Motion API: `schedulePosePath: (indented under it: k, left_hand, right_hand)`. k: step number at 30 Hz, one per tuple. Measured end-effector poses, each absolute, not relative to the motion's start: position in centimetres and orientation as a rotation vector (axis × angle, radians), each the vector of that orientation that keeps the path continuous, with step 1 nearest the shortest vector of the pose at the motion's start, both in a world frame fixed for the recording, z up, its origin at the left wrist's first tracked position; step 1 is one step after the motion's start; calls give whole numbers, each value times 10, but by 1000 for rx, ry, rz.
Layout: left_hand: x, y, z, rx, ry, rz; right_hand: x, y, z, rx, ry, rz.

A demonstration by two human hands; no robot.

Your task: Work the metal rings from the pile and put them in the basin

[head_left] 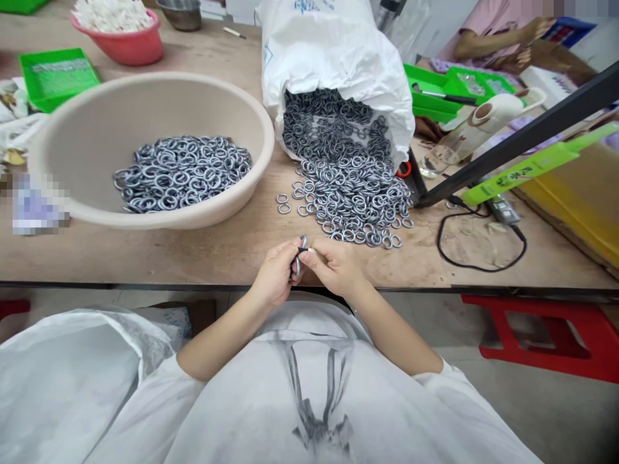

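Note:
My left hand (273, 274) is closed around a few grey metal rings (298, 265), which stick out between its thumb and fingers at the table's front edge. Thumb and forefinger of my right hand (338, 265) meet the left fingertips in a pinch. Between the two hands shows a small dark piece with a whitish end, too small to name. Just beyond my hands lies a loose heap of the same rings (358, 196), spilling from the mouth of a white sack (333, 51). More rings (188, 173) fill the bottom of a large beige basin (159, 84) on the left.
A dark metal bar (522, 132) slants across the right side, beside a bright green strip (527, 171) and a black cable (476, 265). Green trays (430, 106), a clear jug (454, 145) and a co-worker's arm (498, 42) are behind. A red stool (546, 335) stands below.

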State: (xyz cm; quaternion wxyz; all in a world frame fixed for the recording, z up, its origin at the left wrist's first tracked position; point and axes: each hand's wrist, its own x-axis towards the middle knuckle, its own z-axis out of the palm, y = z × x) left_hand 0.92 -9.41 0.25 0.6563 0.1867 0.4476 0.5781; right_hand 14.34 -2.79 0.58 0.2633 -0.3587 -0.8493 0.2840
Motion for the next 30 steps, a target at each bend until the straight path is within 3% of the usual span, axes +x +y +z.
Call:
schedulePosePath:
  k: [4, 12, 18, 21, 27, 30]
  left_hand:
    - [10, -98, 2, 453, 1002, 1250]
    - [-9, -89, 5, 336, 974, 1409]
    - [-19, -87, 11, 113, 993, 1383]
    - [-22, -83, 15, 36, 976, 1374]
    - [-10, -77, 10, 163, 1002, 1417]
    - [1, -78, 5, 347, 988, 1440]
  right_hand:
    - [151, 1, 4, -1280, -2068, 627]
    - [102, 26, 19, -1423, -2586, 171]
    - [87, 38, 13, -1428, -2711, 185]
    - [99, 35, 16, -1373, -2565, 396]
    - [116, -5, 18, -903, -1787, 1476]
    - [110, -29, 6, -828, -1460, 1732]
